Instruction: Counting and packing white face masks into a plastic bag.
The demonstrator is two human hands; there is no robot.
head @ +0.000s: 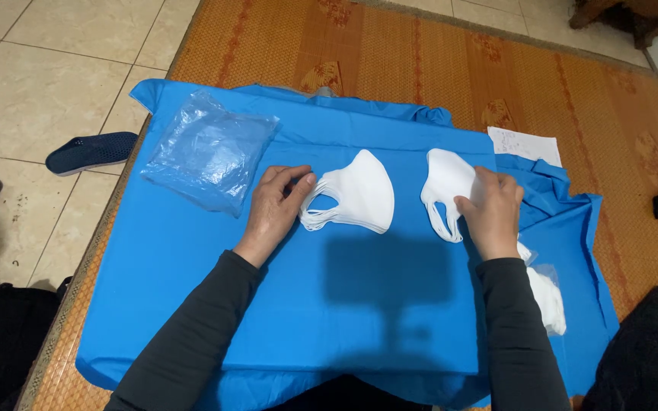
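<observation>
A blue cloth [344, 304] is spread over a woven orange mat. In its middle lies a small stack of white folded face masks [359, 194]. My left hand [277, 207] rests on the cloth and pinches the ear loops at the stack's left side. To the right, my right hand [490, 209] lies on another white face mask [445, 183], fingers curled over its right edge and thumb near its ear loop.
A stack of clear plastic bags [209, 150] lies on the cloth's far left. A bagged white mask [548, 298] sits under my right forearm. A white paper sheet [523, 143] lies far right. Dark slippers [91, 151] stand on the tiled floor at left.
</observation>
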